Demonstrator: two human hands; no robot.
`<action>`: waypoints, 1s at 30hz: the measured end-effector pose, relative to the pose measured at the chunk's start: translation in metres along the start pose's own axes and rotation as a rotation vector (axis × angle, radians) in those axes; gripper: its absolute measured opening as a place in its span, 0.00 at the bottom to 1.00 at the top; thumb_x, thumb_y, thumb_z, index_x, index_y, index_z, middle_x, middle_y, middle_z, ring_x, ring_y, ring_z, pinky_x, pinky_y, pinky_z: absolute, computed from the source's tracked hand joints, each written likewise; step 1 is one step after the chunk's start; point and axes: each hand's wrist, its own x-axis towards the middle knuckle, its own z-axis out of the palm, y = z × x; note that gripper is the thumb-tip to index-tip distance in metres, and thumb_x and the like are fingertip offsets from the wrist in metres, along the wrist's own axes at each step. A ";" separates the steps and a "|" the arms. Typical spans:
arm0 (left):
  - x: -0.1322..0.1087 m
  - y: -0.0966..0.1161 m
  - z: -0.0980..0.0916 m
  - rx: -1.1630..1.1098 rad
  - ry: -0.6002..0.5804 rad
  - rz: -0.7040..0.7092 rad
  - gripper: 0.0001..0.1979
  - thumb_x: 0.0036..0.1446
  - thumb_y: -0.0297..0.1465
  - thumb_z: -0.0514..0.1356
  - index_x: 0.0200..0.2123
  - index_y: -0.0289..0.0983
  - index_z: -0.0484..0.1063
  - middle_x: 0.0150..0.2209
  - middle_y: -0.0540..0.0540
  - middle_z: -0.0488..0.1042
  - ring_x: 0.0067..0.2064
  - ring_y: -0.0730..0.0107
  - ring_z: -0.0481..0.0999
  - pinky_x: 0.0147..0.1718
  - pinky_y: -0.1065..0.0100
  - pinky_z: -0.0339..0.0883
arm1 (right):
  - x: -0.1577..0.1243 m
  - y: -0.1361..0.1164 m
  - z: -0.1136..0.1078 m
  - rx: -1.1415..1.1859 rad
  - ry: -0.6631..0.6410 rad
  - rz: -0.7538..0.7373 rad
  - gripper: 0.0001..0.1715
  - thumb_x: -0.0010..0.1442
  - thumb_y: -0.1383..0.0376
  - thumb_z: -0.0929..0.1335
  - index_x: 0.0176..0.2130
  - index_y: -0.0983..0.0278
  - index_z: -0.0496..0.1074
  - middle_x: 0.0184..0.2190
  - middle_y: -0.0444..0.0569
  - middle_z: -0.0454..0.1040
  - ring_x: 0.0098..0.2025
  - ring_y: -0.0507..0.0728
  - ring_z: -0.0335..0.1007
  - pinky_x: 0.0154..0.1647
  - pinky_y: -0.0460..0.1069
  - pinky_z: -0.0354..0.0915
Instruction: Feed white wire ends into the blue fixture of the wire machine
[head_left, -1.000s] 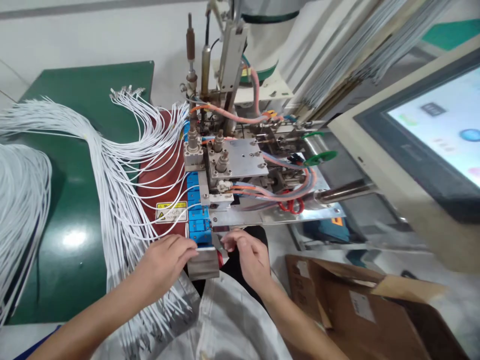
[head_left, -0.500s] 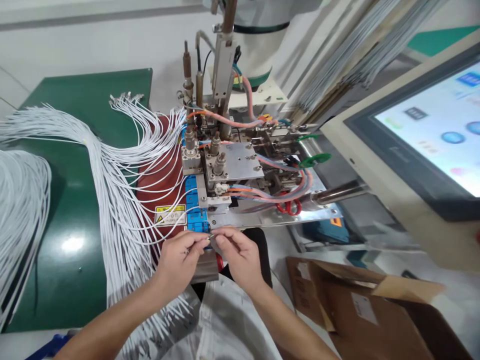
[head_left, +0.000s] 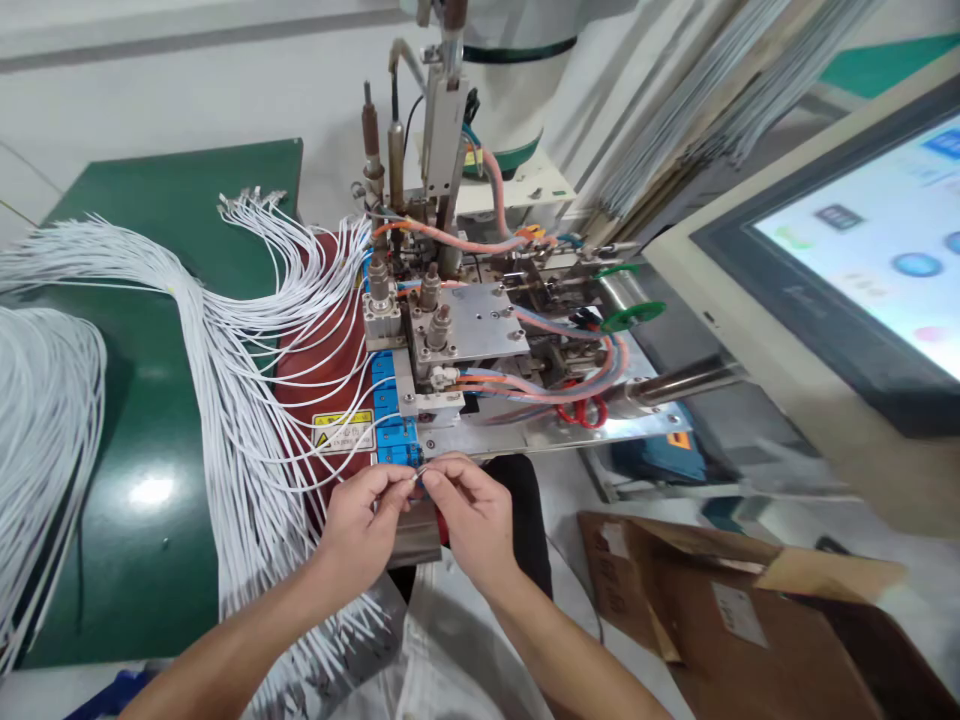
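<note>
My left hand (head_left: pixel 364 525) and my right hand (head_left: pixel 469 510) meet fingertip to fingertip just below the blue fixture blocks (head_left: pixel 395 440) of a small metal machine (head_left: pixel 465 330). Both pinch the metal-tipped end of a thin white wire (head_left: pixel 417 472) between thumb and forefinger. The wire runs left into a fan of white wires (head_left: pixel 247 400) spread over a red pad (head_left: pixel 330 350). A grey metal plate (head_left: pixel 416 535) sits under my hands.
A green table (head_left: pixel 150 480) holds large bundles of white wires (head_left: pixel 45 400) at left. A touchscreen panel (head_left: pixel 862 260) stands at right. An open cardboard box (head_left: pixel 750 620) lies at lower right. Hoses and cylinders top the machine.
My hands have come together from either side of the grey plate and now pinch a wire end between them, slightly higher, near the blue blocks.
</note>
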 end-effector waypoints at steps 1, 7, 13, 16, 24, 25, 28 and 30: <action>-0.001 -0.001 0.001 -0.013 0.018 -0.013 0.09 0.57 0.32 0.53 0.33 0.36 0.72 0.27 0.50 0.74 0.28 0.73 0.72 0.30 0.73 0.67 | -0.001 0.000 0.003 0.022 0.014 0.009 0.07 0.52 0.69 0.66 0.23 0.64 0.71 0.23 0.44 0.69 0.26 0.51 0.67 0.29 0.46 0.65; -0.002 -0.005 0.004 -0.040 0.044 -0.015 0.09 0.58 0.33 0.52 0.34 0.35 0.71 0.30 0.48 0.74 0.32 0.71 0.73 0.34 0.71 0.67 | -0.001 -0.001 0.006 -0.145 0.037 -0.139 0.06 0.52 0.70 0.66 0.25 0.64 0.71 0.23 0.46 0.69 0.27 0.52 0.67 0.29 0.47 0.64; -0.001 -0.004 0.002 0.028 0.020 0.020 0.08 0.57 0.30 0.53 0.34 0.36 0.71 0.31 0.48 0.75 0.32 0.71 0.73 0.34 0.72 0.66 | 0.011 -0.013 -0.005 -0.312 -0.089 -0.235 0.06 0.50 0.71 0.67 0.23 0.64 0.70 0.22 0.45 0.70 0.24 0.51 0.66 0.26 0.45 0.64; -0.002 -0.004 0.003 0.008 0.038 0.015 0.08 0.57 0.30 0.52 0.34 0.37 0.71 0.30 0.49 0.74 0.32 0.71 0.73 0.34 0.72 0.66 | 0.011 -0.015 -0.004 -0.295 -0.086 -0.216 0.07 0.51 0.71 0.67 0.23 0.64 0.70 0.22 0.45 0.70 0.24 0.50 0.66 0.26 0.45 0.64; -0.002 -0.006 0.002 -0.125 0.018 0.031 0.08 0.58 0.31 0.52 0.33 0.36 0.70 0.28 0.49 0.72 0.31 0.73 0.71 0.34 0.73 0.66 | 0.010 -0.005 0.001 -0.139 -0.125 -0.148 0.05 0.52 0.69 0.66 0.26 0.63 0.71 0.25 0.46 0.69 0.27 0.51 0.67 0.28 0.46 0.64; -0.001 -0.006 0.001 -0.129 0.005 0.035 0.08 0.58 0.31 0.52 0.33 0.36 0.70 0.28 0.49 0.72 0.31 0.73 0.71 0.34 0.73 0.66 | 0.013 -0.007 -0.002 -0.141 -0.157 -0.148 0.05 0.52 0.69 0.66 0.26 0.64 0.71 0.25 0.45 0.70 0.27 0.51 0.67 0.28 0.46 0.64; 0.003 -0.004 -0.007 -0.100 -0.101 0.035 0.09 0.57 0.31 0.52 0.30 0.36 0.70 0.26 0.50 0.72 0.29 0.74 0.71 0.31 0.74 0.65 | 0.023 -0.018 -0.013 -0.207 -0.300 -0.172 0.05 0.52 0.70 0.67 0.25 0.64 0.71 0.24 0.45 0.70 0.28 0.51 0.67 0.29 0.46 0.64; 0.006 0.000 -0.015 -0.013 -0.226 0.030 0.10 0.57 0.30 0.52 0.27 0.36 0.70 0.23 0.52 0.70 0.26 0.75 0.69 0.28 0.76 0.63 | 0.028 -0.026 -0.021 -0.320 -0.432 -0.248 0.05 0.52 0.70 0.67 0.25 0.64 0.71 0.23 0.45 0.70 0.28 0.52 0.66 0.31 0.47 0.63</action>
